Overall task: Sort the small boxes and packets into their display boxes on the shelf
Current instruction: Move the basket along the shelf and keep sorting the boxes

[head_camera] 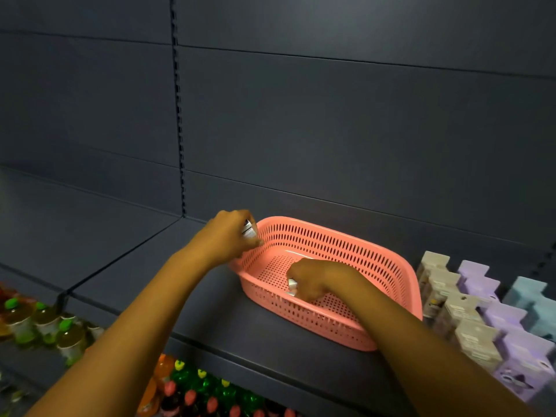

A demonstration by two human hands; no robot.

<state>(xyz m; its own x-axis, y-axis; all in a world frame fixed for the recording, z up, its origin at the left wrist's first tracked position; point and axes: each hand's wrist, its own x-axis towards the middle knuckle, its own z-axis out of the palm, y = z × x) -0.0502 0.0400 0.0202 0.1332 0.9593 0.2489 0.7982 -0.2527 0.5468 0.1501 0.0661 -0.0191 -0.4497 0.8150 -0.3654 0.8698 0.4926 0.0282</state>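
**Picking stock out of the basket**

At frame centre, the left hand grips a small white printed packet beside the pink perforated plastic basket. The right hand, inside it, pinches what looks like another small packet. Next: carry both to the pastel cardboard display boxes, lower right.

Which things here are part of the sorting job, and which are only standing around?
Part of the job:
- pink basket
- small packet held in the left hand
- small packet held in the right hand, inside the basket
- shelf

Only standing around:
- drink bottles on the lower shelves
- hanging packs, beige, purple and blue, right of the basket
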